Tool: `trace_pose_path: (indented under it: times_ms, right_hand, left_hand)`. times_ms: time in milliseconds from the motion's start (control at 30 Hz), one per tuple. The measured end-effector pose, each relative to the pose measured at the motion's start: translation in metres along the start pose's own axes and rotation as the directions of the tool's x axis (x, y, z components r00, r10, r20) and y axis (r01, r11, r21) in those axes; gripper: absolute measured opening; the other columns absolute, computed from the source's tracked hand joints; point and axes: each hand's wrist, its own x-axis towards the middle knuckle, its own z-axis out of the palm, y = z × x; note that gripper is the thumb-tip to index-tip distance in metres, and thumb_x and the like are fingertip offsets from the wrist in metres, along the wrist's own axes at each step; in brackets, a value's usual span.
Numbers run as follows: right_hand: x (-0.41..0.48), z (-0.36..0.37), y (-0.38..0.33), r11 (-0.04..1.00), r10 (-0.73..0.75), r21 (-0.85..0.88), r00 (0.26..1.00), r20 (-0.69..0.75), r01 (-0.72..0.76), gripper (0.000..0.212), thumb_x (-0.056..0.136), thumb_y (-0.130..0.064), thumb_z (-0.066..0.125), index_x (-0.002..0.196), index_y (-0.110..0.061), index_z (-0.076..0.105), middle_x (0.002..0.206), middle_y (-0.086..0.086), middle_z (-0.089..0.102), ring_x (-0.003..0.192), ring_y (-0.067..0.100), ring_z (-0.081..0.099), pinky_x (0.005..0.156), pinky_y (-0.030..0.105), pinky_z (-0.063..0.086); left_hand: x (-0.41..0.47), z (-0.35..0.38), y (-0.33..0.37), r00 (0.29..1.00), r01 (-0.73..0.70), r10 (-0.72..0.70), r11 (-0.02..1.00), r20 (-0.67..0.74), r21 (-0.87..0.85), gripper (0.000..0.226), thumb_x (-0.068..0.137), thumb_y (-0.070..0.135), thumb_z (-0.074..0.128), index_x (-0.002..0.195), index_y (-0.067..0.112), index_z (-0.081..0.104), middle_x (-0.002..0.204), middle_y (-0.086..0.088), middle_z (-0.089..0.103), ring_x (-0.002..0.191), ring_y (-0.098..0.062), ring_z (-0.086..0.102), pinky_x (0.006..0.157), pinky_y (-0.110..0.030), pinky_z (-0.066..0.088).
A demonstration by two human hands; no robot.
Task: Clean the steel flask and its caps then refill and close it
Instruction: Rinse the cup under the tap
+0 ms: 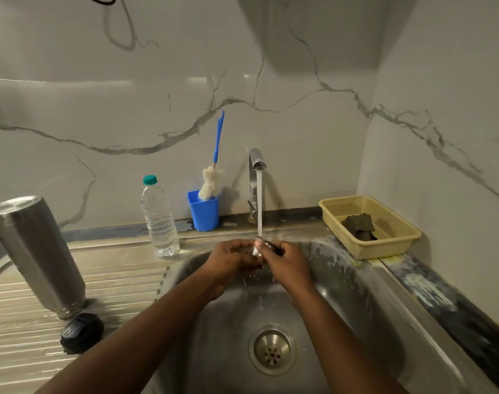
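**Head view: small cap under running tap, flask inverted on draining board**

Head view. A steel sink point(356, 294) with a round drain point(272, 349) is seen set into the bench point(441, 302). Water is seen running from the chrome tap point(255, 177) at the rear rim.

Both hands are held over the basin, directly under the stream. A small steel cap point(264, 246) is pinched in the grip of the right hand point(288, 260), with the thumb laid across its near side. The stream is seen striking the cap. The fingers of the left hand point(231, 257) are curled and meet the cap from the left. Whether that grip actually holds the cap cannot be told. Drops are seen falling below the hands.

The steel flask point(35, 251) is stood mouth down on the ribbed draining board point(123, 282), well to the left of the sink. A black cap point(82, 332) is laid just beside its mouth, on the near side.

Along the rear edge, a clear plastic water bottle point(159, 217) with a green top is stood upright. To its right a blue cup point(204, 210) is placed, with a blue-handled bottle brush point(214, 172) stood in it, bristles down, leaning on the marbled wall.

A yellow mesh basket point(384, 248) is set at the sink's rear right corner. A dark scrub pad point(357, 226) is lying inside it.
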Motion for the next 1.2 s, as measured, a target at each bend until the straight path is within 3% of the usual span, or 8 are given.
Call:
trace_pose_path:
  times_ms: [200, 400, 533, 600, 767, 967, 1067, 1200]
  right_hand:
    - [0.001, 0.005, 0.0, 0.991, -0.131, -0.025, 0.991, -0.014, 0.131, 0.076, 0.078, -0.031, 0.091, 0.145, -0.025, 0.054, 0.132, -0.01, 0.061, 0.121, 0.011, 0.059, 0.095, 0.026, 0.054]
    - [-0.006, 0.004, -0.005, 0.991, 0.112, 0.063, 0.984, 0.139, -0.122, 0.042, 0.098, -0.054, 0.062, 0.126, -0.022, 0.065, 0.116, 0.004, 0.074, 0.089, 0.018, 0.077, 0.062, 0.021, 0.06]
    - [-0.002, 0.007, -0.004, 0.931, 0.257, 0.22, 0.952, 0.168, -0.291, 0.043, 0.101, -0.055, 0.057, 0.123, -0.018, 0.066, 0.106, 0.011, 0.077, 0.083, 0.024, 0.08, 0.074, 0.034, 0.066]
    - [0.0, 0.007, -0.004, 0.873, 0.319, 0.325, 0.929, 0.188, -0.365, 0.039, 0.103, -0.052, 0.056, 0.118, -0.017, 0.064, 0.108, 0.016, 0.076, 0.087, 0.027, 0.08, 0.073, 0.033, 0.066]
    - [0.006, 0.007, 0.0, 0.75, 0.381, 0.496, 0.898, 0.218, -0.438, 0.034, 0.102, -0.044, 0.061, 0.12, -0.015, 0.065, 0.116, 0.016, 0.073, 0.105, 0.03, 0.073, 0.091, 0.042, 0.063]
    - [0.003, 0.004, 0.003, 0.905, 0.284, 0.273, 0.942, 0.179, -0.325, 0.034, 0.09, -0.022, 0.08, 0.118, -0.006, 0.07, 0.1, 0.01, 0.079, 0.095, 0.024, 0.076, 0.089, 0.04, 0.063]
    - [-0.002, 0.005, 0.001, 0.961, 0.201, 0.151, 0.961, 0.192, -0.232, 0.04, 0.086, -0.023, 0.083, 0.122, -0.014, 0.068, 0.109, 0.005, 0.076, 0.098, 0.019, 0.073, 0.079, 0.029, 0.059]
    - [-0.003, 0.007, -0.001, 0.996, 0.088, 0.011, 0.985, 0.148, -0.091, 0.06, 0.089, -0.04, 0.08, 0.141, -0.021, 0.057, 0.134, 0.002, 0.066, 0.119, 0.021, 0.064, 0.099, 0.039, 0.057]
  left_hand:
    - [-0.003, -0.018, 0.005, 0.995, 0.067, -0.063, 0.996, -0.072, 0.058, 0.04, 0.091, -0.019, 0.058, 0.12, 0.004, 0.072, 0.113, -0.018, 0.078, 0.115, -0.034, 0.073, 0.105, -0.049, 0.058]
    - [-0.006, -0.019, 0.009, 0.995, 0.077, -0.071, 0.993, -0.068, 0.086, 0.034, 0.092, -0.015, 0.06, 0.116, 0.003, 0.075, 0.111, -0.016, 0.08, 0.104, -0.029, 0.077, 0.093, -0.043, 0.062]
    - [-0.006, -0.021, 0.01, 0.996, 0.073, -0.07, 0.996, -0.055, 0.055, 0.028, 0.097, -0.008, 0.062, 0.119, 0.003, 0.075, 0.113, -0.017, 0.079, 0.107, -0.03, 0.077, 0.089, -0.039, 0.063]
    - [-0.007, -0.02, 0.011, 0.997, 0.065, -0.062, 0.996, -0.042, 0.062, 0.03, 0.099, -0.008, 0.059, 0.122, 0.005, 0.074, 0.117, -0.018, 0.077, 0.11, -0.031, 0.076, 0.089, -0.037, 0.064]
    - [-0.009, -0.006, 0.016, 0.995, 0.095, -0.092, 0.989, -0.034, 0.114, 0.036, 0.104, -0.008, 0.046, 0.121, 0.009, 0.073, 0.113, -0.017, 0.078, 0.103, -0.028, 0.077, 0.084, -0.035, 0.064]
    - [-0.003, -0.006, 0.008, 0.985, 0.164, -0.152, 0.968, -0.079, 0.189, 0.03, 0.102, -0.004, 0.049, 0.115, 0.0, 0.076, 0.118, -0.027, 0.074, 0.117, -0.038, 0.071, 0.105, -0.053, 0.057]
    - [-0.005, -0.013, 0.005, 0.981, 0.18, -0.165, 0.971, -0.106, 0.159, 0.028, 0.103, -0.002, 0.05, 0.115, 0.001, 0.075, 0.12, -0.025, 0.073, 0.121, -0.039, 0.069, 0.106, -0.053, 0.056]
    - [-0.008, -0.014, 0.008, 0.982, 0.175, -0.163, 0.973, -0.092, 0.152, 0.032, 0.103, -0.005, 0.048, 0.114, 0.007, 0.076, 0.119, -0.022, 0.074, 0.119, -0.036, 0.07, 0.103, -0.05, 0.059]
